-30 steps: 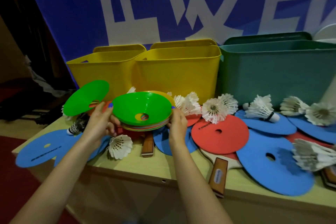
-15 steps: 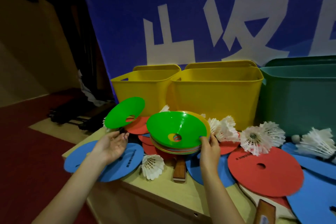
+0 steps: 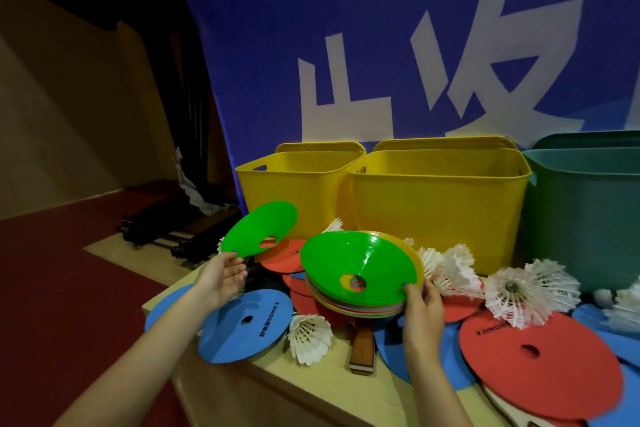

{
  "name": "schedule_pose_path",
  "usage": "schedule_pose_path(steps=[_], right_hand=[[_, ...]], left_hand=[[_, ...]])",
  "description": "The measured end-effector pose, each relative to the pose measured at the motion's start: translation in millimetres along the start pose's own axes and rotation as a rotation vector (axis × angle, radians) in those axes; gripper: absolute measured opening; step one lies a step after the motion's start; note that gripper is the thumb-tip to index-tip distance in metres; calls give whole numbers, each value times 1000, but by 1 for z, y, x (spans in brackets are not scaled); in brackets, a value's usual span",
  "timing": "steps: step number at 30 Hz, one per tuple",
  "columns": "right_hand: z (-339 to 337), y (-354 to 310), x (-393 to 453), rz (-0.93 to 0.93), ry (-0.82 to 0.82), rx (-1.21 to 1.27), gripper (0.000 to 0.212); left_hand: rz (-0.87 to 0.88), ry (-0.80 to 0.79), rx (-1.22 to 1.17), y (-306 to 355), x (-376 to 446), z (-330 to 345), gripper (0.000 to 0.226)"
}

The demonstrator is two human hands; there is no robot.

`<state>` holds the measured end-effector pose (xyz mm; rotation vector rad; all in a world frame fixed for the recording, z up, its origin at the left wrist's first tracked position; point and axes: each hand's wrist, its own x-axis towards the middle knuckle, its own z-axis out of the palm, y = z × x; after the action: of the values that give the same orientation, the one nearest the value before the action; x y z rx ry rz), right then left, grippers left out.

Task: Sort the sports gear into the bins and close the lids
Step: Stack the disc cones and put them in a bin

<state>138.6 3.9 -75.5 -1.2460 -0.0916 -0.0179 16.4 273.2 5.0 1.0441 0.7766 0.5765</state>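
My right hand grips the near right edge of a stack of disc cones, green on top with several colours below, held just above the table. A single green disc cone leans tilted at the left. My left hand is open, its fingertips at that cone's lower rim. Two yellow bins and a teal bin stand open at the back. White shuttlecocks and flat blue and red discs lie scattered on the table.
A wooden paddle handle sticks out under the stack toward the table's front edge. Lids stand behind the bins against a blue banner. Dark equipment lies on the red floor to the left.
My left hand has let go of the stack and moved left to the lone green cone. My right hand alone holds the stack. The view has swung left.
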Motion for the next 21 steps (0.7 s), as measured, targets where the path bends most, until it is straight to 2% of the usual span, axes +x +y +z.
schedule_pose_path(steps=[2, 6, 8, 12, 16, 21], right_hand=[[0, -1, 0, -4, 0, -2, 41], [0, -2, -1, 4, 8, -4, 41], [1, -2, -2, 9, 5, 0, 41], [1, -1, -3, 18, 7, 3, 43], [1, -3, -3, 12, -7, -4, 42], [2, -4, -4, 18, 7, -2, 42]], left_hand=[[19, 64, 14, 2, 10, -10, 16], [-56, 60, -10, 4, 27, -19, 42], [-64, 63, -12, 5, 34, -18, 46], [37, 150, 73, 6, 46, -9, 37], [47, 188, 100, 6, 45, -2, 11], [108, 211, 100, 17, 32, 4, 30]])
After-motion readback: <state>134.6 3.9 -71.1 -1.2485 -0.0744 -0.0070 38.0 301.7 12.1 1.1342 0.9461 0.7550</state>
